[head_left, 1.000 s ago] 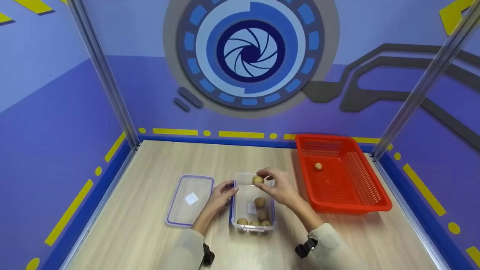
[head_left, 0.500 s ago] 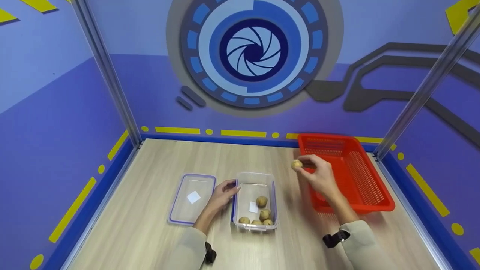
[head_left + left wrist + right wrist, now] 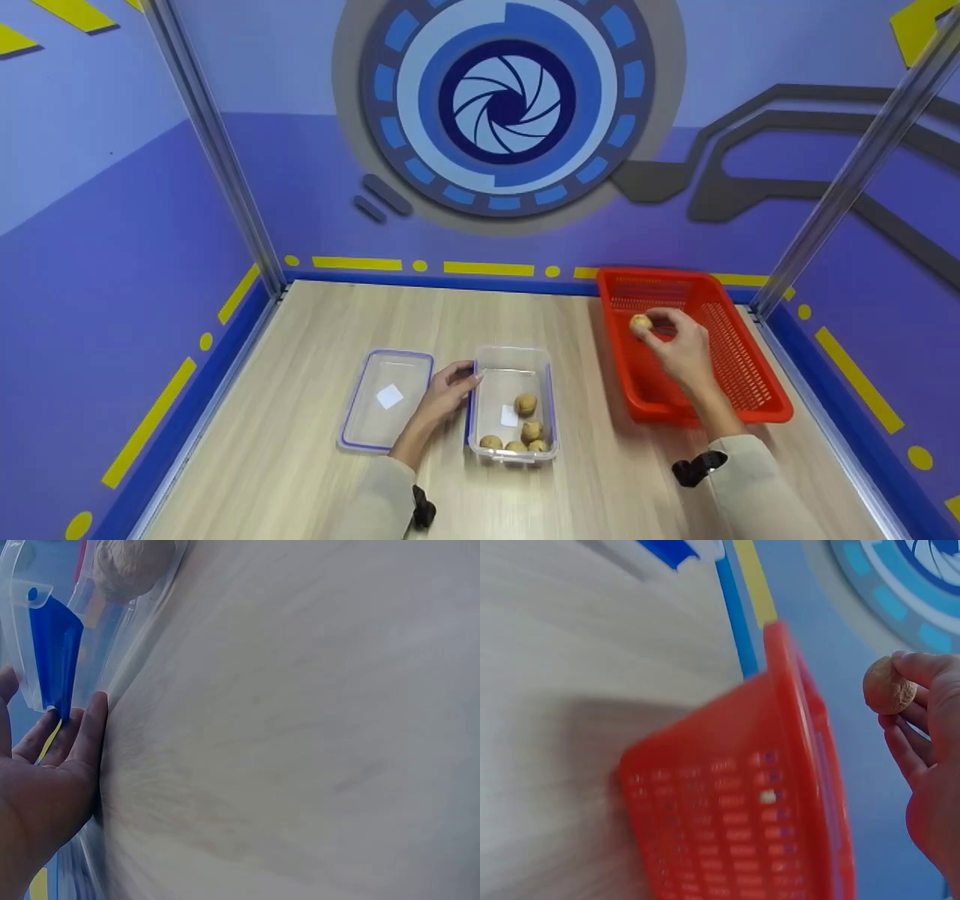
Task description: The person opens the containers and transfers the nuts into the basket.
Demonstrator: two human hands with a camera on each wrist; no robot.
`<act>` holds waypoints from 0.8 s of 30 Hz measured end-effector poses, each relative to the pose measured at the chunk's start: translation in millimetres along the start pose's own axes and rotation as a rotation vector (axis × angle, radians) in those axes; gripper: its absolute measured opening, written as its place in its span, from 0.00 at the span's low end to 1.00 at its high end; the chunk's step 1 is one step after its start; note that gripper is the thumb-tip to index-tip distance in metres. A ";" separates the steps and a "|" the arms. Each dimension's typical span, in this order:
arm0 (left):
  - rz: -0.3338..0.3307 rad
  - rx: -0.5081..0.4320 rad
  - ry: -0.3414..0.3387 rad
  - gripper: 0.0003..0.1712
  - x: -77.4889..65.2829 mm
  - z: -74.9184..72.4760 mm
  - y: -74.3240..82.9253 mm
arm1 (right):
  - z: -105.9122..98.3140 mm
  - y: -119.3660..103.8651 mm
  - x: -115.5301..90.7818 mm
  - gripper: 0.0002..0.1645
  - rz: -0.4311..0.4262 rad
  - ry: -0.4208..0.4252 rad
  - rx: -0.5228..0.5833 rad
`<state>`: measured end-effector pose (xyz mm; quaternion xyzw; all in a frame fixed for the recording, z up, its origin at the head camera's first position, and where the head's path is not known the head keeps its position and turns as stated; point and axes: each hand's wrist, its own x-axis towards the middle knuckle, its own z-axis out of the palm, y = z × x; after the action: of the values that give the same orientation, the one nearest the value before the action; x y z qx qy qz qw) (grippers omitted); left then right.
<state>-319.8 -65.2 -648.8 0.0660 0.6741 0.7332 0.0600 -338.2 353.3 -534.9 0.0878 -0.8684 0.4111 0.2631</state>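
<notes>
Thumb and fingers of my right hand pinch a walnut above the red plastic basket. The right wrist view shows that walnut at the fingertips, higher than the basket rim. My left hand rests against the left side of a clear plastic container. In the left wrist view its fairly straight fingers touch the side by a blue latch flap. Several walnuts lie in the container's near and right part.
A clear lid with a blue edge and a white label lies flat left of the container, close to the left forearm. Behind the wooden table stands a blue-purple wall, with side panels left and right.
My right hand has carried the walnut from over the container rightward to over the basket. A walnut seen lying in the basket earlier is now hidden. My left hand stays at the container.
</notes>
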 end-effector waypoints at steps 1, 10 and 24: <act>0.000 0.001 -0.001 0.30 -0.4 0.2 0.1 | -1.4 3.3 -0.2 0.22 0.010 -0.001 -0.017; -0.035 0.005 0.019 0.32 0.0 1.6 -0.1 | -5.0 25.1 -3.1 0.23 0.065 -0.043 -0.100; -0.057 0.032 0.036 0.32 0.2 0.1 0.0 | 1.2 43.8 -8.0 0.24 0.161 -0.118 -0.149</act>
<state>-320.0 -65.0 -648.8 0.0344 0.6883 0.7215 0.0674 -348.0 380.2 -569.0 0.0223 -0.9148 0.3592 0.1834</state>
